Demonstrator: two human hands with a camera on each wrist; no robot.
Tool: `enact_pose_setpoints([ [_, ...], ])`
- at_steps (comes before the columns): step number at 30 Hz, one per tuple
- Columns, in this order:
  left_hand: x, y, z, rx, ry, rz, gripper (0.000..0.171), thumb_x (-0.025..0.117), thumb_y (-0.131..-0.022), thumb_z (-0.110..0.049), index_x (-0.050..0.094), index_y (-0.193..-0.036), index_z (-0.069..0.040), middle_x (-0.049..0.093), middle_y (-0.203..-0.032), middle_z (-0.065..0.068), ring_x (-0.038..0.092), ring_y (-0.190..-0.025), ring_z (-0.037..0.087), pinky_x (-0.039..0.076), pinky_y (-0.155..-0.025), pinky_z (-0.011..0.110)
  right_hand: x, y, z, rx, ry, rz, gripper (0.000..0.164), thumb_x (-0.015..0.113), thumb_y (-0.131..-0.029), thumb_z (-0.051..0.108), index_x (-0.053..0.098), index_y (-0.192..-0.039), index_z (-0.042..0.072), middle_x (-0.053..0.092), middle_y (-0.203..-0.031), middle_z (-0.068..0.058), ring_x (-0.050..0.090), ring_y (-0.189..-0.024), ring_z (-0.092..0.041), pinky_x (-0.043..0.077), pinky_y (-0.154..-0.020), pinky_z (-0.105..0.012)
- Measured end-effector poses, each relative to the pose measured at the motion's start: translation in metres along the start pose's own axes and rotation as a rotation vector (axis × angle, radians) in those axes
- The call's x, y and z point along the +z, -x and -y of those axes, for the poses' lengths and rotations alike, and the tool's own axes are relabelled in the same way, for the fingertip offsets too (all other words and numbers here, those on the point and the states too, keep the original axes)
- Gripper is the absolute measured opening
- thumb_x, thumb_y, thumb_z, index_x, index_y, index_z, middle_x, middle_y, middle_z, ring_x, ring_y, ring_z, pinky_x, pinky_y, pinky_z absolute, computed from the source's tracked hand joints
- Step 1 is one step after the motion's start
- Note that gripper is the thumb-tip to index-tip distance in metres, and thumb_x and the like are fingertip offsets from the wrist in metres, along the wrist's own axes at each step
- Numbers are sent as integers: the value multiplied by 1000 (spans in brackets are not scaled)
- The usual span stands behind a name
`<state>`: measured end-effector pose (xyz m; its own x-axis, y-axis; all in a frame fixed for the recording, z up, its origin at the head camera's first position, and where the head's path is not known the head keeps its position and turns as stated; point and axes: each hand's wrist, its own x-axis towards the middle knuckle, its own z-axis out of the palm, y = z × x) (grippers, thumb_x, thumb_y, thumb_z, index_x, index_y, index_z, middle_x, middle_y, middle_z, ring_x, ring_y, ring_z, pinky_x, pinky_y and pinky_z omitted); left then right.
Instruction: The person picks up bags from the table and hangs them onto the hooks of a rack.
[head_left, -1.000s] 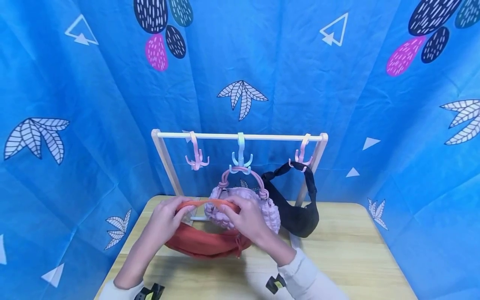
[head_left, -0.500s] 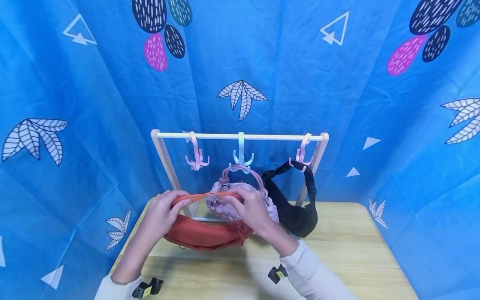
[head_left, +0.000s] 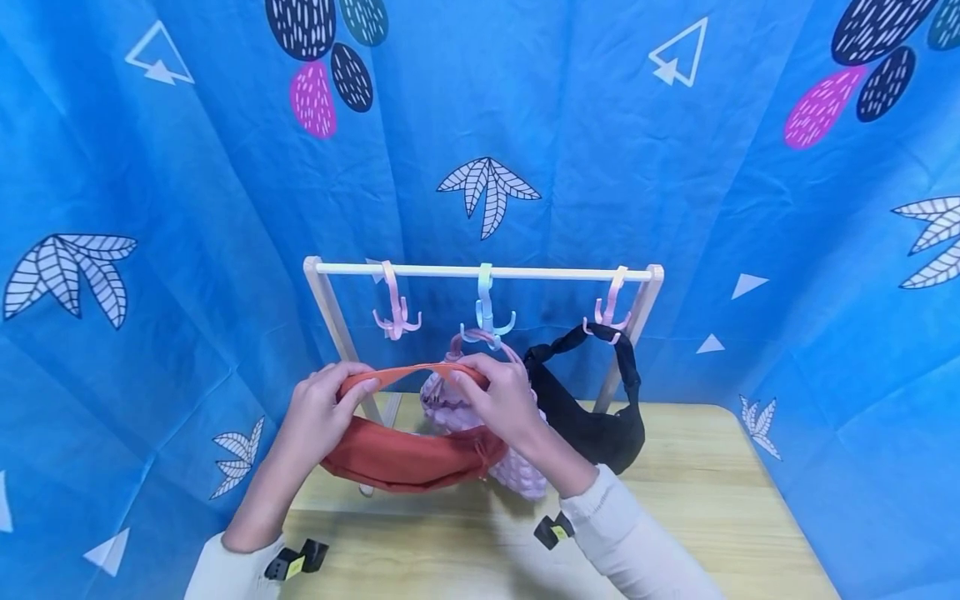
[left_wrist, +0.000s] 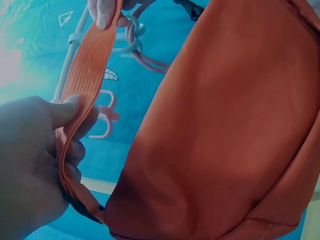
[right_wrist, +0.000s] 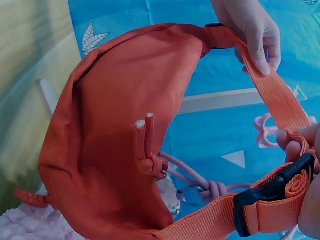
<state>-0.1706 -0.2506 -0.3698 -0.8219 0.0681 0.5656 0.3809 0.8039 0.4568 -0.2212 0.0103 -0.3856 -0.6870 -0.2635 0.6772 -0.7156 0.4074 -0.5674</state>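
Note:
An orange-red waist bag [head_left: 412, 458] hangs in front of me from its orange strap [head_left: 412, 372]. My left hand [head_left: 317, 412] pinches one end of that strap between thumb and fingers. Further along, my right hand [head_left: 506, 400] grips the other end, close to a black buckle [right_wrist: 270, 190] in the right wrist view. Between the hands the strap is stretched out in a shallow arch. Behind the waist bag, partly covered by it and my right hand, is a pale purple puffy handbag [head_left: 523, 477]; its handle loops at the blue-green hook [head_left: 486, 312].
A rack with a white bar [head_left: 555, 272] stands on the wooden table [head_left: 697, 483]. At its left hangs a pink hook [head_left: 395, 310]. A black bag [head_left: 588, 421] hangs by its strap from the right pink hook [head_left: 609, 312]. Patterned blue cloth surrounds the table.
Both hands have lifted the waist bag, carrying it slightly up toward the rack. The purple handbag has swung and now shows lower, below my right hand. Its hook has turned a little.

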Motion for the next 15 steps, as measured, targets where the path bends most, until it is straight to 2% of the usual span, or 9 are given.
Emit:
enact_pose_setpoints([
  [2, -1, -2, -1, -10, 1, -3, 18, 77, -93, -14, 75, -109, -7, 70, -84, 8, 58, -75, 20, 47, -62, 23, 0, -2, 2, 5, -8, -10, 16, 78, -93, 14, 79, -107, 7, 81, -91, -7, 77, -77, -16, 42, -119, -62],
  [6, -4, -6, -3, -41, 15, 2, 20, 76, -95, -15, 74, -112, -7, 70, -87, 10, 58, -78, 22, 47, -62, 23, 2, -8, 3, 0, -7, -41, 15, 77, -93, 11, 79, -107, 6, 81, -94, -9, 78, -79, -19, 52, -111, -53],
  [10, -5, -11, -4, -38, 14, -23, 20, 77, -94, -13, 74, -112, -5, 69, -85, 11, 57, -76, 23, 47, -61, 23, 3, -16, 4, -21, -3, -72, 13, 77, -94, 10, 77, -105, 4, 80, -95, -12, 77, -78, -21, 65, -85, -34],
  [13, -6, -15, -4, -33, 4, -43, 20, 77, -94, -13, 74, -112, -5, 69, -84, 11, 56, -75, 23, 46, -61, 23, 4, -20, 6, -18, -24, -74, 12, 76, -95, 11, 75, -104, 3, 78, -88, -12, 72, -69, -17, 62, -64, -21],
  [15, -7, -18, -4, -40, 3, -48, 21, 77, -94, -13, 74, -113, -5, 69, -86, 12, 57, -77, 24, 47, -62, 23, 4, -22, 7, -4, -38, -69, 11, 74, -96, 12, 73, -104, 4, 76, -84, -10, 66, -63, -13, 57, -59, -16],
])
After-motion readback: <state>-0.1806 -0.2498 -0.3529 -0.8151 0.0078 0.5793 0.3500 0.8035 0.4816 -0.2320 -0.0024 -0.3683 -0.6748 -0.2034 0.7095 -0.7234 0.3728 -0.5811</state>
